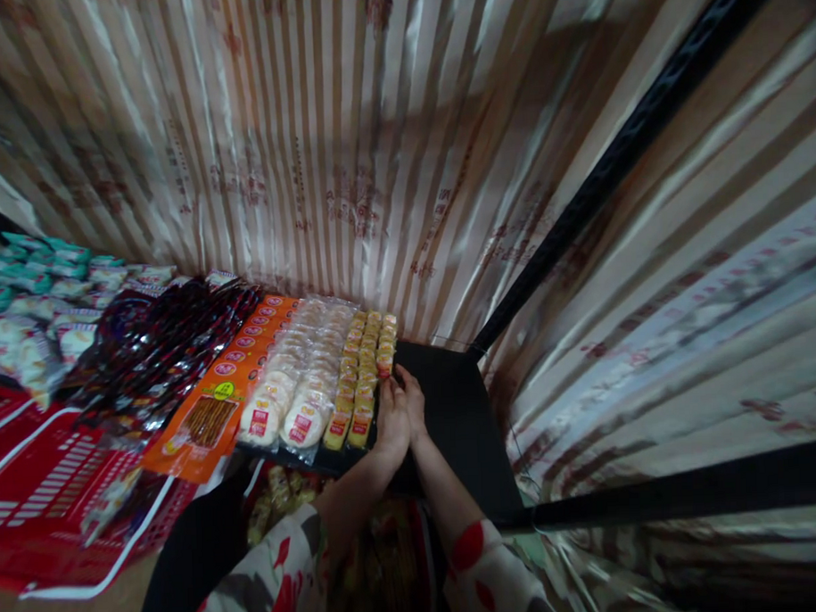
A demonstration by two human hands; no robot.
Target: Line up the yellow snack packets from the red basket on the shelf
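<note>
My left hand (391,423) and my right hand (412,402) are pressed close together at the front end of the shortest, rightmost row of small yellow wrapped snack packets (386,347). Fingertips of both hands touch or nearly touch the frontmost packet there. The fingers are drawn together, and anything between them is hidden. Two longer rows of the same yellow packets (350,402) lie just left of my left hand. Beside these stand two rows of round white rice crackers (303,424) in clear wrap. All of them rest on a black shelf (462,420).
An orange snack bag (214,411) and a heap of dark shiny packets (161,350) lie further left, with teal and white packets (59,269) beyond. A red basket (67,496) stands front left. Black shelf posts (578,202) and striped plastic sheeting (349,147) bound the shelf.
</note>
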